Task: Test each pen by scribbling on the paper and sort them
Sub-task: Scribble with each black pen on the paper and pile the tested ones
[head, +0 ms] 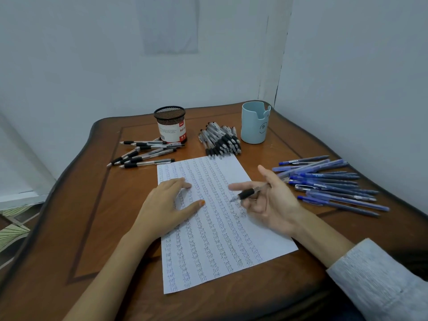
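— How is the left hand (pixel 166 202) held?
— It is laid flat, palm down, with the fingers spread.
— And the right hand (pixel 271 200)?
— It is turned palm up. A pen (pixel 251 192) is held in its curled fingers, and the thumb is raised.

A light grey, finely ribbed knit sleeve (pixel 375 279) covers the right arm and ends short of the wrist. The left forearm (pixel 111 262) is unclothed. The left hand (pixel 166 202) has an orange-painted thumbnail (pixel 202 202).

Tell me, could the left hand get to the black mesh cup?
Probably yes. The left hand lies flat on the paper, holding nothing; only low loose pens lie before the mesh cup.
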A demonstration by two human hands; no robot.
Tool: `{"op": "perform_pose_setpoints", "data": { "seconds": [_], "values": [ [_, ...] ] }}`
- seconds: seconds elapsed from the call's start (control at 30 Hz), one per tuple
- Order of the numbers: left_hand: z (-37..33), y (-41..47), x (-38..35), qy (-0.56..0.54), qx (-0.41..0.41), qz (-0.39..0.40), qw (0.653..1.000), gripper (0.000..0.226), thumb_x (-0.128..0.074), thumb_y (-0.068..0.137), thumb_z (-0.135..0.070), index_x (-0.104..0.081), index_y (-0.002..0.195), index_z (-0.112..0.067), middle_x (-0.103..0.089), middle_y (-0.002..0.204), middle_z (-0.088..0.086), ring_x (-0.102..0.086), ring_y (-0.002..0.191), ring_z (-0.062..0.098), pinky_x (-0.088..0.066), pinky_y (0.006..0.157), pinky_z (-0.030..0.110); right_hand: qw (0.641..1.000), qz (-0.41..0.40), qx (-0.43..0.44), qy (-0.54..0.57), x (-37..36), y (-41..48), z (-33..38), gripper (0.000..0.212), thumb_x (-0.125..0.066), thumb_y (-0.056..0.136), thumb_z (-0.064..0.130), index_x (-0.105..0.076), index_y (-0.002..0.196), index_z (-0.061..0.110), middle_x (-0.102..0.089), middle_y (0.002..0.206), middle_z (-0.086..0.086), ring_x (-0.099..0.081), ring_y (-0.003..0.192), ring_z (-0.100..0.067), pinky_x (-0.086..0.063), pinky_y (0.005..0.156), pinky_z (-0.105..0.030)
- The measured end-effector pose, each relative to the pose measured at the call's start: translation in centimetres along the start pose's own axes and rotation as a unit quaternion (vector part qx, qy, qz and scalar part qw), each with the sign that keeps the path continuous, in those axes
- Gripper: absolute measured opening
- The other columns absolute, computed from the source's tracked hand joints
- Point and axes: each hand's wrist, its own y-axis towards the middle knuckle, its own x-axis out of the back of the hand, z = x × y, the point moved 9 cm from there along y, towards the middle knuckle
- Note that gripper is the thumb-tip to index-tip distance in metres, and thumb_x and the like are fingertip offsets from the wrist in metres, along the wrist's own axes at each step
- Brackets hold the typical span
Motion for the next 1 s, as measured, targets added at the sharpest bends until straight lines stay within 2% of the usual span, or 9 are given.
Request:
{"op": "perform_pose_setpoints", "data": {
  "seconds": [0.07, 0.13, 0.2, 0.37, 0.47, 0.53, 0.63, 0.87, 1.0],
  "values": [
    [0.0, 0.0, 0.0, 0.003, 0.001, 0.001, 1.000, 0.077, -0.039, 0.071, -0.082, -0.052, 0.128, -0.032, -0.044, 0.144, -0.012, -0.038, 0.131, 0.007, -0.030, 0.104, 0.029, 0.998, -0.036, 0.051, -0.028, 0.3, -0.1, 0.8, 0.049, -0.049, 0.094, 0.042, -0.074, 0.085, 0.001, -0.059, 0.060, -0.007, -0.046, 0.047, -0.009, -0.035, 0.046, -0.017],
    [0.2, 0.0, 0.0, 0.001, 0.003, 0.002, 1.000, 0.082, -0.036, 0.068, -0.085, -0.052, 0.128, -0.032, -0.044, 0.144, -0.012, -0.038, 0.131, 0.007, -0.030, 0.104, 0.030, 0.986, -0.078, 0.110, -0.102, 0.7, -0.4, 1.7, 0.034, -0.066, 0.083, 0.032, -0.066, 0.079, -0.001, -0.057, 0.054, -0.005, -0.044, 0.038, -0.007, -0.033, 0.035, -0.015],
    [0.1, -0.1, 0.0, 0.000, 0.003, 0.002, 1.000, 0.083, -0.034, 0.067, -0.085, -0.052, 0.129, -0.032, -0.043, 0.144, -0.012, -0.037, 0.131, 0.007, -0.030, 0.104, 0.029, 0.964, -0.128, 0.152, -0.179, 1.3, -0.6, 2.4, 0.036, -0.070, 0.082, 0.033, -0.059, 0.072, 0.001, -0.055, 0.050, -0.007, -0.040, 0.032, -0.009, -0.029, 0.031, -0.015],
    [-0.3, 0.0, 0.1, 0.001, 0.002, 0.003, 1.000, 0.077, -0.042, 0.075, -0.083, -0.051, 0.130, -0.031, -0.043, 0.145, -0.011, -0.037, 0.132, 0.008, -0.030, 0.104, 0.029, 0.939, -0.162, 0.213, -0.218, 1.4, -1.1, 2.9, 0.038, -0.075, 0.081, 0.024, -0.049, 0.065, 0.003, -0.059, 0.052, -0.019, -0.045, 0.029, -0.018, -0.033, 0.031, -0.018],
    [-0.3, -0.1, 0.2, -0.002, 0.002, 0.001, 1.000, 0.079, -0.042, 0.073, -0.085, -0.052, 0.129, -0.030, -0.043, 0.145, -0.011, -0.037, 0.131, 0.008, -0.030, 0.103, 0.029, 0.897, -0.228, 0.242, -0.292, 2.1, -1.5, 3.3, 0.042, -0.073, 0.084, 0.019, -0.045, 0.056, 0.005, -0.053, 0.048, -0.017, -0.048, 0.030, -0.014, -0.032, 0.032, -0.018],
    [-0.3, -0.1, 0.2, -0.001, 0.005, 0.004, 1.000, 0.082, -0.037, 0.069, -0.084, -0.052, 0.130, -0.030, -0.043, 0.144, -0.012, -0.037, 0.132, 0.008, -0.030, 0.104, 0.031, 0.882, -0.234, 0.264, -0.312, 2.2, -1.6, 3.5, 0.041, -0.067, 0.086, 0.003, -0.040, 0.054, 0.005, -0.045, 0.049, -0.015, -0.052, 0.034, -0.016, -0.036, 0.034, -0.020],
    [-0.2, -0.1, 0.1, -0.002, 0.006, 0.006, 1.000, 0.081, -0.037, 0.069, -0.083, -0.051, 0.130, -0.031, -0.043, 0.145, -0.012, -0.037, 0.132, 0.007, -0.031, 0.105, 0.032, 0.885, -0.213, 0.262, -0.321, 2.2, -1.2, 3.1, 0.035, -0.055, 0.082, -0.011, -0.039, 0.055, 0.004, -0.036, 0.053, -0.013, -0.048, 0.034, -0.015, -0.038, 0.036, -0.021],
    [-0.3, 0.0, 0.1, 0.001, 0.008, 0.004, 1.000, 0.072, -0.045, 0.076, -0.080, -0.051, 0.129, -0.031, -0.043, 0.145, -0.012, -0.037, 0.132, 0.008, -0.030, 0.105, 0.032, 0.890, -0.193, 0.267, -0.316, 1.9, -0.9, 3.1, 0.034, -0.054, 0.081, -0.013, -0.039, 0.055, 0.004, -0.036, 0.052, -0.012, -0.048, 0.038, -0.020, -0.040, 0.037, -0.022],
    [-0.4, -0.1, 0.1, 0.003, 0.006, 0.010, 1.000, 0.085, -0.032, 0.067, -0.086, -0.051, 0.129, -0.031, -0.043, 0.145, -0.012, -0.037, 0.132, 0.008, -0.030, 0.104, 0.031, 0.894, -0.182, 0.270, -0.308, 1.8, -0.7, 3.0, 0.039, -0.053, 0.080, -0.015, -0.035, 0.053, 0.006, -0.032, 0.050, -0.008, -0.043, 0.037, -0.015, -0.041, 0.038, -0.024]
  ]
}}
